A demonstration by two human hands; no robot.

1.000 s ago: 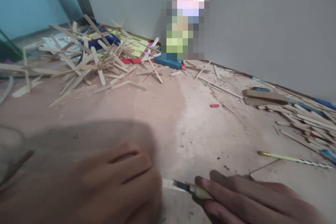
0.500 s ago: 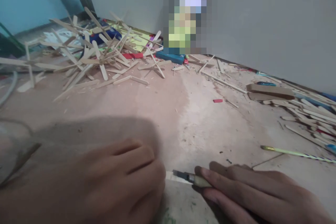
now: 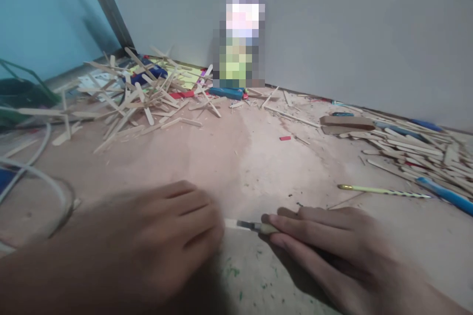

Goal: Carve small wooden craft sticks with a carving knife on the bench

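Observation:
My left hand (image 3: 177, 236) is closed, its fingers curled down at the work surface. From under its fingertips sticks out the pale end of a flat wooden stick (image 3: 231, 224); the rest is hidden by the hand. My right hand (image 3: 328, 241) grips a craft knife (image 3: 269, 228) by its light-coloured handle, between thumb and fingers. The knife's dark blade (image 3: 247, 225) points left and lies over the stick's end, close to my left fingertips. Whether the blade presses into the wood I cannot tell.
Crossed ice-cream-stick assemblies (image 3: 144, 101) are heaped at the back left. Loose sticks (image 3: 410, 147) pile up on the right, near a striped yellow pencil (image 3: 384, 191) and a blue-handled tool (image 3: 445, 194). A white cable (image 3: 55, 187) loops at left. A wall (image 3: 332, 34) bounds the back.
The view has tilted up and shifted right, so objects sit further left and the back things lower. Both hands keep their grip, and the knife stays near the left fingertips.

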